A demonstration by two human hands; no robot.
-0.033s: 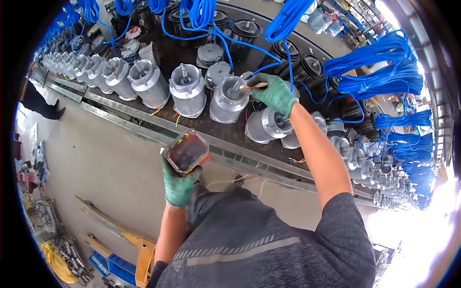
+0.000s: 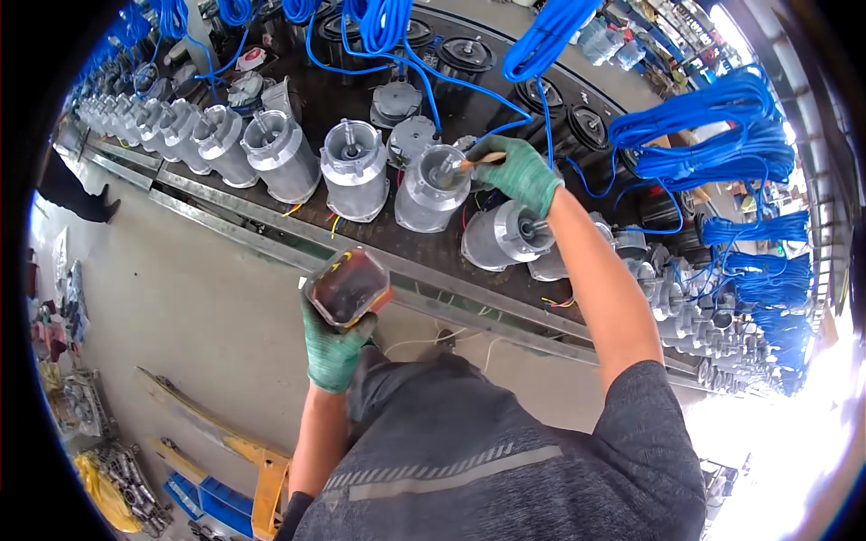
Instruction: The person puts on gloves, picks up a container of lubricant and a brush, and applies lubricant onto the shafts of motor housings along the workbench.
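- L hand [image 2: 336,353] grips clear tub [image 2: 348,285] w/ dark contents, in front of table [image 2: 433,254]; prob. light, spillable: hold low sides, lvl.
- R hand [image 2: 519,171] pinches wood-handled tool [image 2: 488,159] at metal housing [image 2: 429,200] mouth; likely light, stiff: grip mid-handle.

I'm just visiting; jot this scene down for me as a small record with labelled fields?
Left hand: green-gloved left hand holding an open reddish container with dark contents
Right hand: green-gloved right hand gripping a tan-handled tool
Tool position: at the mouth of an upright silver housing; tip hard to make out
Beside it: a tilted silver housing
Surface: long dark bench
Also on bench: rows of housings
Above bench: coiled blue cables
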